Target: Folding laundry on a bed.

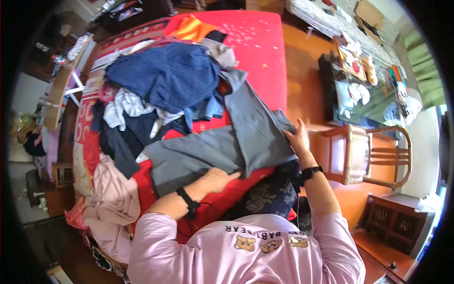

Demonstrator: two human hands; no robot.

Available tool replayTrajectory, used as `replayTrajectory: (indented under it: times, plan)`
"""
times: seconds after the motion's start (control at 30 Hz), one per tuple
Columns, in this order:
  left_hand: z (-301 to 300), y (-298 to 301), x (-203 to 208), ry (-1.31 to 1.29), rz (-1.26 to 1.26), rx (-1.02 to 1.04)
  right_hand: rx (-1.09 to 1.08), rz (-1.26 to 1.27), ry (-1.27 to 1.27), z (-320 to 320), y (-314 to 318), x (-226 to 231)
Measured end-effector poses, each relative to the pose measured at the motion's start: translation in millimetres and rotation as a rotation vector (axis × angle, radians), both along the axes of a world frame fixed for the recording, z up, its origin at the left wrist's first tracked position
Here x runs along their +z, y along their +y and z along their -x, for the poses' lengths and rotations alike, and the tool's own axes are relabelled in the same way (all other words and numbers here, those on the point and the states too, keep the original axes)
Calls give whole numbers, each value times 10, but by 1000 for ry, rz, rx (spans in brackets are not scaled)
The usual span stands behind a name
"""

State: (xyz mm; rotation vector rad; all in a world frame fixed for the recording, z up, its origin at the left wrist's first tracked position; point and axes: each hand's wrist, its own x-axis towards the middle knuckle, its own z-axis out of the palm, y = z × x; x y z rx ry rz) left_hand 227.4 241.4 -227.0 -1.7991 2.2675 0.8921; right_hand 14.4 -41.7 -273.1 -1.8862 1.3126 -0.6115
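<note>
Grey trousers lie spread on the red bed cover, one leg reaching to the left and the other toward the far side. My left hand rests on their near edge, its index finger stretched to the right and the other fingers partly hidden. At the right end of the trousers is my right hand, thumb on the grey cloth and fingers pointing away, apart from the thumb. Just beyond the trousers sits a heap with a dark blue patterned garment on top.
Dark and white clothes and a pink garment lie on the left. An orange and black garment is at the far side of the red bed cover. A wooden chair stands on the right.
</note>
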Motion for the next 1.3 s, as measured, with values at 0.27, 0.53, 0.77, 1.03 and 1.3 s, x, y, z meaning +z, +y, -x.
replayTrajectory:
  times: [0.27,0.53,0.77,1.03,1.3]
  plan:
    - [30,-41,-61,90,101,-33,295,157,362,-324,-268,324]
    - [6,-71,-47,202,253,30,543,120,429,-518,-533,202]
    - [-20,2,-100,152,-32,64,319,64,253,-454,-865,290]
    - [-343,48,258,404,55,549,261,211,160,-197,-752,-39]
    - [-2126,856,-17,-476,412,911,444,345,186,1,192,525]
